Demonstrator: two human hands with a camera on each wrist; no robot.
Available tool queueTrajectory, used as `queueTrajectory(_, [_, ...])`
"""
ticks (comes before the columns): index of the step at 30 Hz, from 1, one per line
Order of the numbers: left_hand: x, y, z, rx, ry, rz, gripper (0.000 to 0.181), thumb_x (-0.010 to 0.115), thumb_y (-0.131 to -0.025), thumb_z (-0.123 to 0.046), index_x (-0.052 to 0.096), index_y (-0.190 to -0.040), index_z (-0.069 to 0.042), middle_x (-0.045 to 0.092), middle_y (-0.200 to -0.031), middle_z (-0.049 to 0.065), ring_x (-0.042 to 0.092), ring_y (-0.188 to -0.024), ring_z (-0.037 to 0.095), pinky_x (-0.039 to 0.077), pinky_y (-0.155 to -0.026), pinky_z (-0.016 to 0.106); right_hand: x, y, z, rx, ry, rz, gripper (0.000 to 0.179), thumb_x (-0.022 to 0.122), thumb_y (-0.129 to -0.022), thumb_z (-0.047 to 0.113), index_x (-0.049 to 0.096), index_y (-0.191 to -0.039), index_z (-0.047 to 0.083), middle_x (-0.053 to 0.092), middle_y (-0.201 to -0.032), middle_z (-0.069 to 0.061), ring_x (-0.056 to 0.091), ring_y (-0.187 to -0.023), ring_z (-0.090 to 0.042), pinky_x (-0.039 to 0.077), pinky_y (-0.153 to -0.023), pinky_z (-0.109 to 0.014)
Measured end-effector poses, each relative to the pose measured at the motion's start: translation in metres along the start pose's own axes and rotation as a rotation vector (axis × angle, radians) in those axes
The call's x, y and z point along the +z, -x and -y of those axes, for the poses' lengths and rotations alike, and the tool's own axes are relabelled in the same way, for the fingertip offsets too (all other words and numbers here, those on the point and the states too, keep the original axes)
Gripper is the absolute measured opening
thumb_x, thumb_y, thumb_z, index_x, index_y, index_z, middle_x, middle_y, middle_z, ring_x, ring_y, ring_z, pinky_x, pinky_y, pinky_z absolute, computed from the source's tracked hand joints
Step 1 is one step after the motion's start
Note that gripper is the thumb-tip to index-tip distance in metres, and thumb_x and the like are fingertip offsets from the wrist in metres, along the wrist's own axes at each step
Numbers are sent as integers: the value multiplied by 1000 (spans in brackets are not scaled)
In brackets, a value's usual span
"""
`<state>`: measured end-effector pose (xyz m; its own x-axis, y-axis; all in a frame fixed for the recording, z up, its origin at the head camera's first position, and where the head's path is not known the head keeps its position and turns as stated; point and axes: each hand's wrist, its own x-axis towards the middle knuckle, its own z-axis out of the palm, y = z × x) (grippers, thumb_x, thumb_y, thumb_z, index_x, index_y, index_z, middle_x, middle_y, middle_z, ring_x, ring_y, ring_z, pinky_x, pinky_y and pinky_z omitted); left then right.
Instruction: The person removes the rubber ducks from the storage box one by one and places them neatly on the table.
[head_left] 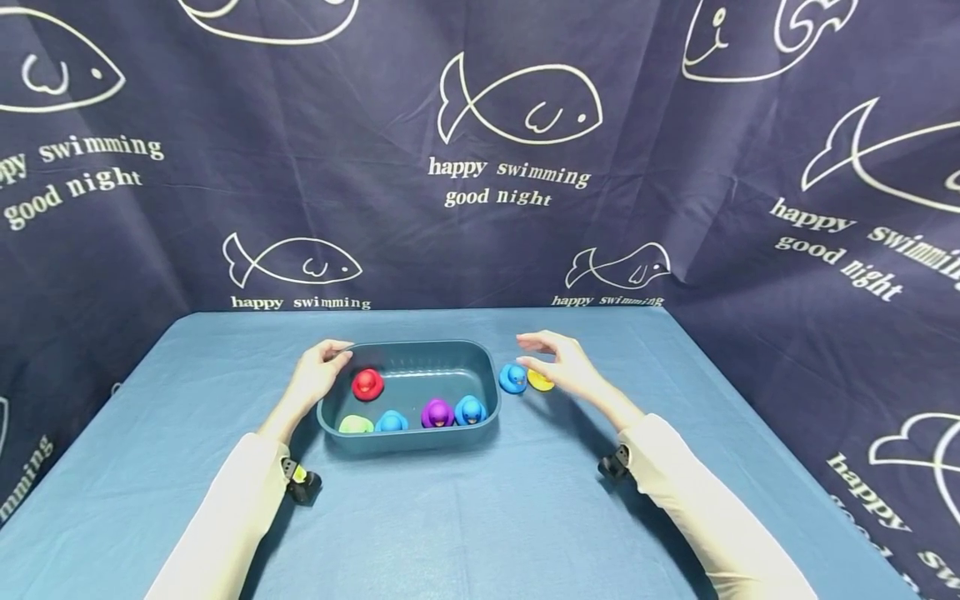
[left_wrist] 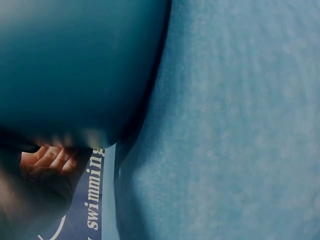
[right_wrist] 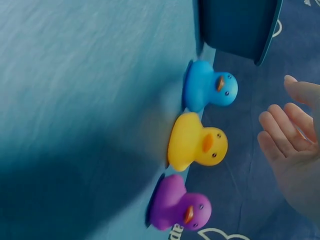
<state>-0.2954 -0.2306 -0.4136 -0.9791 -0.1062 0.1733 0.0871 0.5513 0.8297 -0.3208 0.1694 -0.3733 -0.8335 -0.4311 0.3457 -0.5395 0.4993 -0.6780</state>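
My left hand [head_left: 318,372] grips the far left corner of a dark teal plastic bin [head_left: 405,442]. In the left wrist view, the fingers [left_wrist: 50,159] show past the bin's wall. Inside the bin sit a red rubber duck [head_left: 367,384], a light green one [head_left: 356,424], a purple one [head_left: 437,413] and two blue ones [head_left: 470,410] [head_left: 392,421]. My right hand [head_left: 562,364] hovers, holding nothing, over a row of ducks right of the bin: blue [right_wrist: 207,87], yellow [right_wrist: 192,142] and purple [right_wrist: 175,205]. The purple one is hidden in the head view.
A blue cloth covers the table [head_left: 450,533]. Dark blue fabric [head_left: 405,167] with white fish drawings and lettering hangs behind it and at both sides. Each wrist carries a small black camera [head_left: 303,485].
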Motion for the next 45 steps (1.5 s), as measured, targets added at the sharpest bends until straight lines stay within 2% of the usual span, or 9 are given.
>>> queueTrajectory(10, [1,-1,-1,8,-3,-2,29,52,-96,-18,60,-118,-1,64,-111,22,58,-102,30,41,-80,31,14,-7,15,-28,-3,10,37,70,-83,15,63,-119,4,64,-118,-13,63,-106,-26,47,-93,-39])
queueTrajectory(20, [4,0,-7,42,-51,-61,26,55,-93,-14,64,-114,-2,68,-103,20,61,-95,28,44,-80,33,32,-12,21,-108,-53,-14,34,72,-82,13,65,-114,3,67,-112,-13,63,-106,-26,47,-93,-38])
queueTrajectory(29, [5,0,-9,45,-73,-101,25,57,-90,-13,66,-110,-1,69,-101,19,63,-92,29,44,-77,31,48,-18,31,-158,-21,5,33,71,-83,14,66,-113,2,67,-112,-10,62,-106,-23,47,-93,-34])
queueTrajectory(35, [4,0,-8,42,-89,-113,26,57,-90,-14,66,-110,-1,69,-102,20,64,-95,31,45,-79,35,59,-23,38,-190,-34,2,32,71,-82,13,66,-113,3,68,-111,-9,63,-103,-22,48,-92,-32])
queueTrajectory(40, [5,2,-7,44,-95,-137,25,58,-89,-13,67,-109,0,69,-103,20,64,-96,32,46,-81,39,67,-27,45,-208,-86,33,33,71,-82,11,65,-113,1,66,-113,-14,62,-104,-24,47,-93,-31])
queueTrajectory(45, [6,2,-7,36,-96,-140,25,57,-89,-12,67,-109,-1,69,-104,20,64,-97,32,47,-83,42,73,-30,51,-230,-94,49,32,71,-83,10,65,-113,2,66,-113,-12,62,-104,-23,47,-93,-29])
